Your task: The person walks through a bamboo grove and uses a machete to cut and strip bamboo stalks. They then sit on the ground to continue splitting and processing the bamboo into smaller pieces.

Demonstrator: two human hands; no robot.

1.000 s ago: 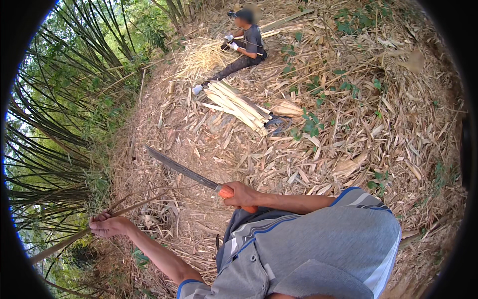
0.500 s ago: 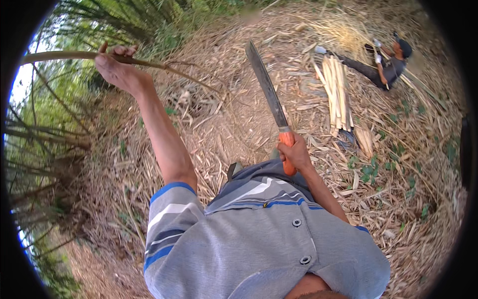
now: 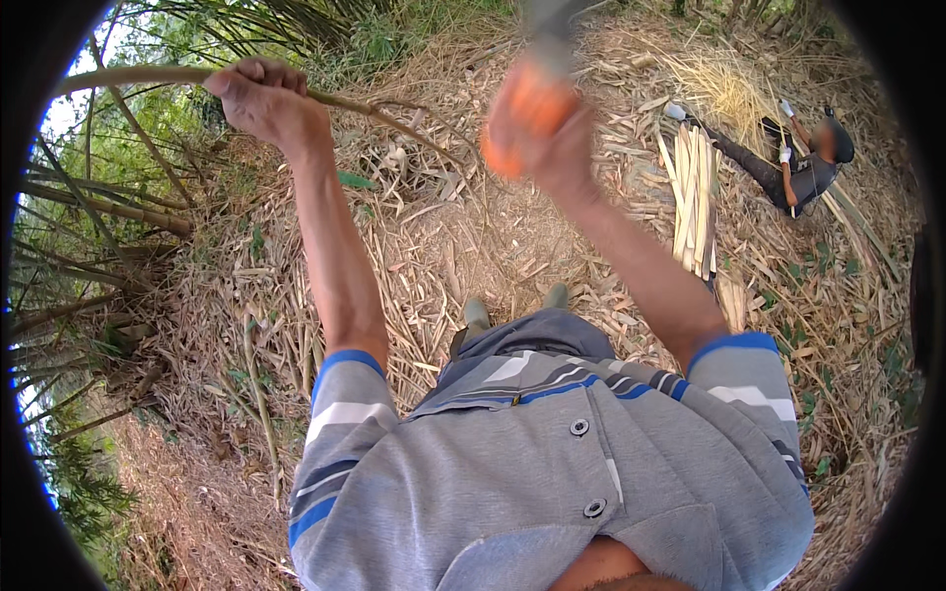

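My left hand (image 3: 271, 103) is wrapped round a bamboo stalk (image 3: 143, 76), out at the upper left with the arm stretched forward. The stalk's thin end bends down to the right past my fingers. Raised in front of me, my right hand (image 3: 542, 128) grips a machete (image 3: 552, 30) by its orange handle. Motion blurs this hand and the handle. Only the grey lower part of the blade shows, running up out of the picture. Between the two hands there is a gap, and the blade is apart from the stalk.
A bundle of pale split bamboo strips (image 3: 694, 192) lies on the ground to the right. Beyond it a person (image 3: 803, 163) sits with legs stretched out beside a heap of yellow shavings (image 3: 724, 89). Bamboo clumps (image 3: 99, 246) stand along the left. Dry husks cover much of the ground.
My right hand has swung the machete up and forward from beside my waist. My left hand has closed its fingers round the stalk and shifted slightly right.
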